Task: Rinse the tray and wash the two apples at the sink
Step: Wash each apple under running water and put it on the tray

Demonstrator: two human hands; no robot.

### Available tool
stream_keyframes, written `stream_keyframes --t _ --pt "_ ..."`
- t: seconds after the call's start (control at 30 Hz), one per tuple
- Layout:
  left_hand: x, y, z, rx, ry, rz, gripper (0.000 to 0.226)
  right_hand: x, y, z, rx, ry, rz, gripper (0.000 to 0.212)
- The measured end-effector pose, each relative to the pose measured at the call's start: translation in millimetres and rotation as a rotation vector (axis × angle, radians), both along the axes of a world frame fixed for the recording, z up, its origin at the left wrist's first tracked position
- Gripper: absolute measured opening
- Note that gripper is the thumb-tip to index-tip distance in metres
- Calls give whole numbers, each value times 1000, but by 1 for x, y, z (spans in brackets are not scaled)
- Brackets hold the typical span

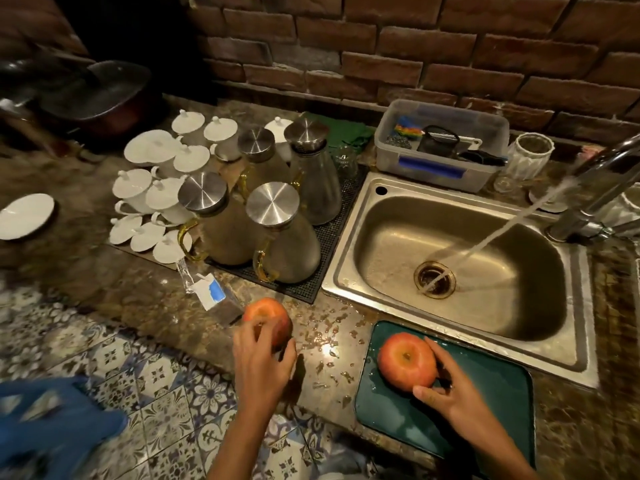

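The left hand (263,355) was wrapped around one apple (268,318), holding it over the wet counter (325,344). The right hand (446,386) held the other apple (405,360) between its thumb and fingers. That apple sat on the green tray (491,393), near the tray's 10 o'clock corner.

The tray lay flat on the counter at 6 o'clock from the sink (460,258), right by its front rim. Water ran from the tap (602,168) at the sink's 2 o'clock side and fell onto the drain (434,278).

At 9 o'clock from the sink stood jugs (273,233) with shiny lids on a dark mat (329,244), and white cups (162,195) beside them. A plastic box (440,143) sat at 12 o'clock, behind the sink by the brick wall (415,46).
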State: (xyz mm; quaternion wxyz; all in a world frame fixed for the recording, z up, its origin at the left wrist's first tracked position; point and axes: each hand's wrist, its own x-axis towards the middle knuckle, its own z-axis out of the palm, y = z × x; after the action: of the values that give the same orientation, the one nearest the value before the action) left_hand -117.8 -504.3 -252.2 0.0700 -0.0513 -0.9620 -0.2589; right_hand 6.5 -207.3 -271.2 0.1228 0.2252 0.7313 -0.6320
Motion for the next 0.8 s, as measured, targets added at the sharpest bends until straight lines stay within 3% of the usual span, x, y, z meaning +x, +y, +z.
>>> stream_keyframes --t 0.07,0.27,0.4,0.6,0.8 --pt "-12 -4 3 -43 -17 74 73 -1 1 0 2 9 -5 91" --pt "-33 0 -8 51 -329 179 112 -3 2 1 7 1 0 92" --pt "-35 4 -18 204 -376 241 110 -3 3 0 14 -1 10 87" --pt "-30 17 -10 250 -346 297 104 -3 9 7 6 -38 5 87" --pt "-21 84 22 388 -338 112 106 -10 41 21 0 21 -100 77"
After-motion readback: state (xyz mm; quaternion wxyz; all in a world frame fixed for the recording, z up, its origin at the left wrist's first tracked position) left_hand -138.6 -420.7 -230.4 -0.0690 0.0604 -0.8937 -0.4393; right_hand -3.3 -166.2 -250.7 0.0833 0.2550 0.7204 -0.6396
